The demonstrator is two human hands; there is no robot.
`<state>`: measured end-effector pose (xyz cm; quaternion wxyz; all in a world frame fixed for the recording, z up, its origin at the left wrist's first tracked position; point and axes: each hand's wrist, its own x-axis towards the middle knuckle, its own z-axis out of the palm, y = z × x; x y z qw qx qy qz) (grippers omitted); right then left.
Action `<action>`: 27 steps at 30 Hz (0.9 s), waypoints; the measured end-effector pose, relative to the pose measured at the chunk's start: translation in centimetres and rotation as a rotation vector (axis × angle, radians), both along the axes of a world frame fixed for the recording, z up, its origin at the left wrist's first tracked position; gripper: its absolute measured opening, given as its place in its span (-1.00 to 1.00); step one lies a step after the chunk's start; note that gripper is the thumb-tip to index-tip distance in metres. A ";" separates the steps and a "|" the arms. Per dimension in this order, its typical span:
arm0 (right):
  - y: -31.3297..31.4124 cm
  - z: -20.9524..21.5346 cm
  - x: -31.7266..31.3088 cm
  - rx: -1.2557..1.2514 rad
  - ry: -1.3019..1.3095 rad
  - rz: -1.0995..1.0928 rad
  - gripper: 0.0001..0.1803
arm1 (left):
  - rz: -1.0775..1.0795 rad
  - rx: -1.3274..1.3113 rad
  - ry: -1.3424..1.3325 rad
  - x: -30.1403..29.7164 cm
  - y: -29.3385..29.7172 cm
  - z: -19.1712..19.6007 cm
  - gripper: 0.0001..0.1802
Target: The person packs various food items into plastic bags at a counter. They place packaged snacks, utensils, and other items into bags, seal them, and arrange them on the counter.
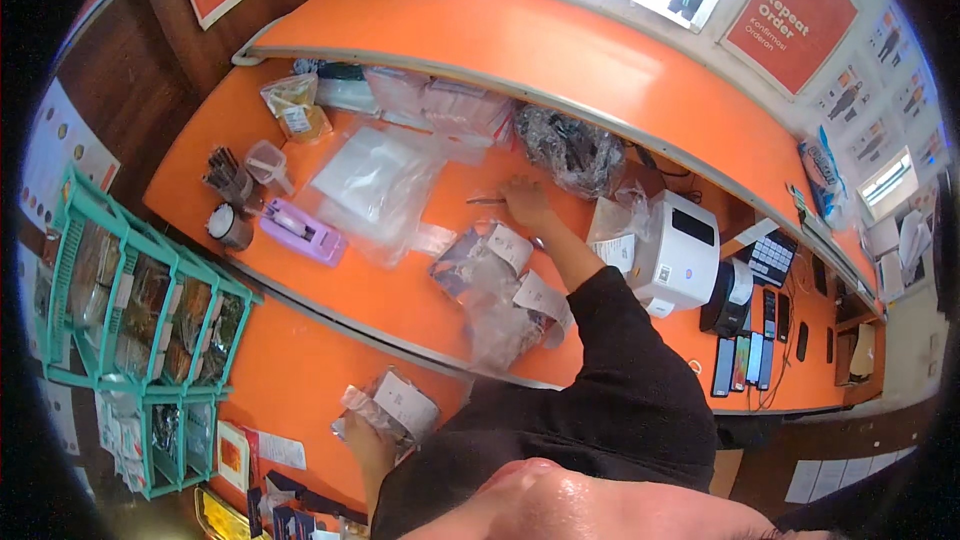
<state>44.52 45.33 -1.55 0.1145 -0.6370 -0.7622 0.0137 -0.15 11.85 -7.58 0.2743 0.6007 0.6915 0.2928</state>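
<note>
My left hand (368, 445) grips a clear plastic bag at the lower middle, against a lower orange surface. A white paper slip (406, 404) is on this clear plastic bag (388, 382). Farther up, my right hand (526, 204) reaches across the upper counter, its fingers apart as far as they show. Beside its fingertips lies a thin dark stick-like item (486, 201); I cannot tell whether they touch. Between my arms are more filled plastic bags (490, 315) with white paper slips (541, 295), one overlapping another. What is inside them is unclear.
A lilac tape dispenser (302, 232) and flat clear plastic bags (370, 185) lie at left, near a cup of dark sticks (228, 180). Green racks (150, 320) border the left side. Right of my arm stand a white printer (678, 250) and several phones (742, 365). An orange shelf (480, 25) overhangs the back.
</note>
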 end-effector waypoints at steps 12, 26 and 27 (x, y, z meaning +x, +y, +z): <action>6.6 3.4 14.4 0.106 -0.111 -0.588 -0.70 | 0.122 0.344 -0.650 6.9 17.3 11.1 -0.45; 7.4 1.9 13.4 0.277 -0.352 -0.701 -0.64 | 0.197 0.315 -0.613 9.4 22.2 8.0 -0.49; 7.7 1.4 12.3 0.167 -0.390 -0.703 -0.63 | 0.204 0.321 -0.640 9.0 22.1 7.5 -0.49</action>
